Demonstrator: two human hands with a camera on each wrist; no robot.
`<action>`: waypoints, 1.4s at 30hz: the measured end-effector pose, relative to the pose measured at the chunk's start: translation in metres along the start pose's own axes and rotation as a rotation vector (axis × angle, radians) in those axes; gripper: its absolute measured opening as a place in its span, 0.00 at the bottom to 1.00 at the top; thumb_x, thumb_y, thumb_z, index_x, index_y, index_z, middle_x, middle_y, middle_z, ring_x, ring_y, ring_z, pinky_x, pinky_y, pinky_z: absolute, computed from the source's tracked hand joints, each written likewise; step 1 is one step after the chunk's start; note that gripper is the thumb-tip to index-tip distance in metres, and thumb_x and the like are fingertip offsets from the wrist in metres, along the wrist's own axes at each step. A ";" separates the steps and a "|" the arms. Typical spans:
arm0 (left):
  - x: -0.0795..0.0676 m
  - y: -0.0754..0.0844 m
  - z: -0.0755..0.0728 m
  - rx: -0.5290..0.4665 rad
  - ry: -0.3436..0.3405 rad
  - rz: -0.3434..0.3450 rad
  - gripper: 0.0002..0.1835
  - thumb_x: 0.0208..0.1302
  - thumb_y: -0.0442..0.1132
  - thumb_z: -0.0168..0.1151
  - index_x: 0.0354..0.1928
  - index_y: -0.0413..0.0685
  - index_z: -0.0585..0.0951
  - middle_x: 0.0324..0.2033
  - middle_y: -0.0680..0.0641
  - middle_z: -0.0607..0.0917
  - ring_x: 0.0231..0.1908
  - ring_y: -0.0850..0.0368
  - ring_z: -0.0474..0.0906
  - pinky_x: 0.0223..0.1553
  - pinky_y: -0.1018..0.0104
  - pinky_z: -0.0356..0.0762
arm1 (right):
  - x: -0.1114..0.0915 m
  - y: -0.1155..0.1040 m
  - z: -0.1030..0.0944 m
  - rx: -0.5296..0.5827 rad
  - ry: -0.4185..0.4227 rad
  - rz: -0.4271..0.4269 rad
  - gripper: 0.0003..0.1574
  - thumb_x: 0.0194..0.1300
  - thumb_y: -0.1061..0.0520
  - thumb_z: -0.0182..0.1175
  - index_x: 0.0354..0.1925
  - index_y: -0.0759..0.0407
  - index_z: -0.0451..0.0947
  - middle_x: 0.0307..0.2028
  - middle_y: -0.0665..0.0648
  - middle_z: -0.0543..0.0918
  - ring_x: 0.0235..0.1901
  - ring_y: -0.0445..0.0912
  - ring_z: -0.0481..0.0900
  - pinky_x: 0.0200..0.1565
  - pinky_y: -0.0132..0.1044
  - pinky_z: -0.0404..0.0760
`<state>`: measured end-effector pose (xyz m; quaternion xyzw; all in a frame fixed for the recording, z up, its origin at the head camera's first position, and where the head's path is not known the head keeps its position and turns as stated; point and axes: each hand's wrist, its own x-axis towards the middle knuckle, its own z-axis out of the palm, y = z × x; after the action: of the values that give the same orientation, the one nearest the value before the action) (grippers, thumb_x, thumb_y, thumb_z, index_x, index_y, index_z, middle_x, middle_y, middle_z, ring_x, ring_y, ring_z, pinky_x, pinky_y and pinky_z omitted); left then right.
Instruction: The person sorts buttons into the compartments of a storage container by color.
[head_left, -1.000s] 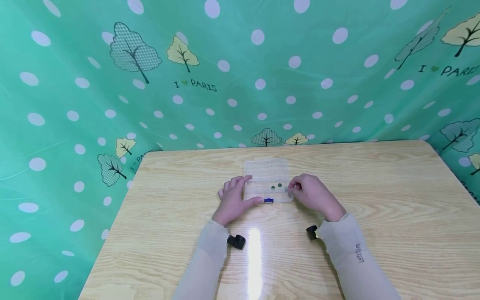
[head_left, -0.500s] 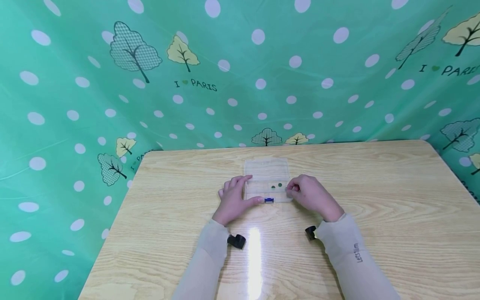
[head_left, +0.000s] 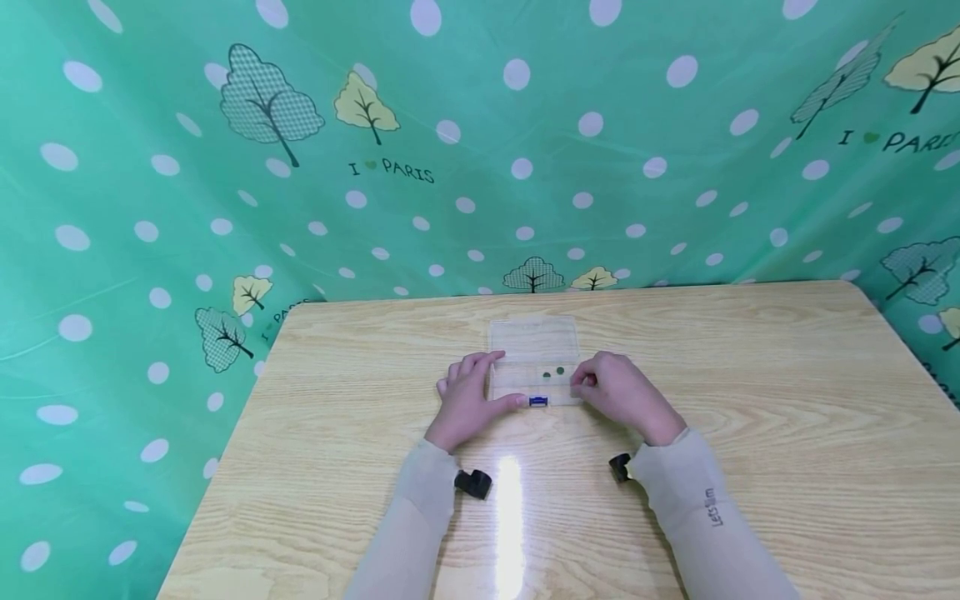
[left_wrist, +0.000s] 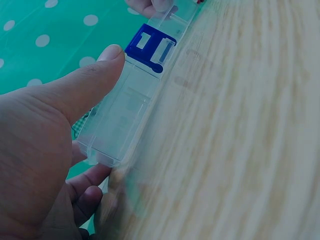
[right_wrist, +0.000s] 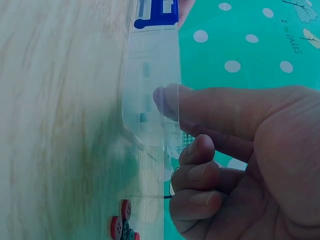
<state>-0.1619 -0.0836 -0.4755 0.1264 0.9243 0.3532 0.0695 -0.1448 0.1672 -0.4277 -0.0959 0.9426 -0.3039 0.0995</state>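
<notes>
A clear plastic compartment box lies on the table with its lid raised at the back. Its blue latch is on the front edge. Two green buttons show inside. My left hand steadies the box's left end, thumb on the front beside the latch, fingers at the back. My right hand reaches in at the right end, thumb and forefinger close together, other fingers curled. In the right wrist view the thumb is by small dark shapes blurred through the wall; whether the fingertips pinch something is hidden.
Loose red buttons with a dark green button lie on the wooden table near my right hand; the head view hides them. A green dotted curtain hangs behind the table. Each wrist wears a black camera.
My right hand has shifted slightly left, further over the box's right end. A pale spot near its fingertips is now covered. The left hand and box stay put.
</notes>
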 end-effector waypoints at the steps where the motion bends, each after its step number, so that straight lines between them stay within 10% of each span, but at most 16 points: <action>1: 0.000 0.000 0.000 0.001 0.001 0.000 0.51 0.51 0.70 0.70 0.75 0.60 0.65 0.70 0.47 0.66 0.64 0.46 0.59 0.55 0.50 0.52 | 0.000 0.000 0.000 -0.004 0.002 -0.001 0.04 0.67 0.60 0.65 0.37 0.59 0.87 0.32 0.53 0.79 0.32 0.47 0.71 0.36 0.41 0.71; 42: -0.001 0.002 -0.001 -0.011 0.003 0.002 0.51 0.51 0.70 0.69 0.75 0.59 0.66 0.70 0.47 0.66 0.65 0.46 0.59 0.55 0.48 0.52 | -0.004 -0.001 -0.006 0.025 -0.002 0.026 0.02 0.67 0.58 0.66 0.37 0.56 0.85 0.28 0.53 0.76 0.28 0.47 0.70 0.33 0.40 0.70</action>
<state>-0.1602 -0.0827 -0.4735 0.1264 0.9223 0.3587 0.0683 -0.1425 0.1702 -0.4219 -0.0829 0.9397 -0.3145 0.1056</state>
